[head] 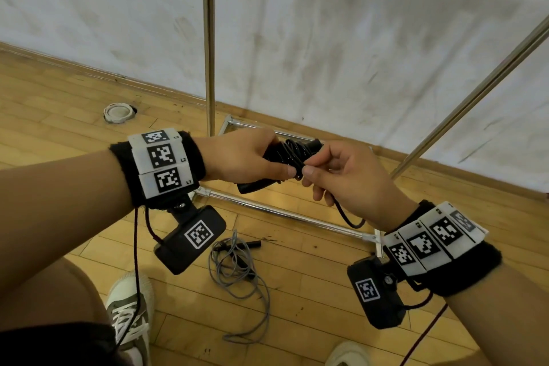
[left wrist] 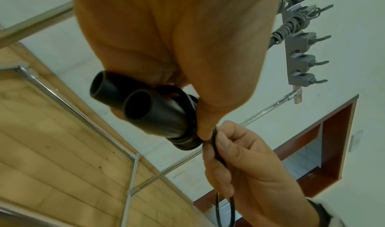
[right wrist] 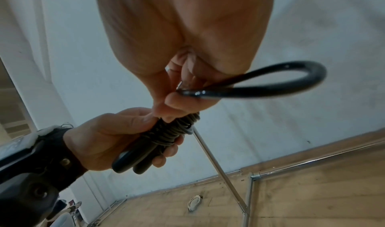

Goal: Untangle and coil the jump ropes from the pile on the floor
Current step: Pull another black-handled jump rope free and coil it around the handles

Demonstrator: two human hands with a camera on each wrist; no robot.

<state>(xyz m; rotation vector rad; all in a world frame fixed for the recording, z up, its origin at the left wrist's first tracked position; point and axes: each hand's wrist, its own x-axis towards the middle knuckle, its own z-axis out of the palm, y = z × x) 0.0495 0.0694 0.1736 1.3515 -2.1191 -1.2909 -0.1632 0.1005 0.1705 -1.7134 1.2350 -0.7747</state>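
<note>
A black jump rope is held at chest height, its cord wound in tight turns round its two handles. My left hand grips the handles and the wound cord. My right hand pinches the free end of the cord right beside the bundle. The slack forms a short loop that sticks out under the palm. A grey jump rope with dark handles lies loose and tangled on the wooden floor below my hands.
A metal rack stands ahead, with an upright pole, a slanted pole and base bars. A grey hook strip holds coiled grey ropes. A white round fitting sits by the wall. My shoe is at lower left.
</note>
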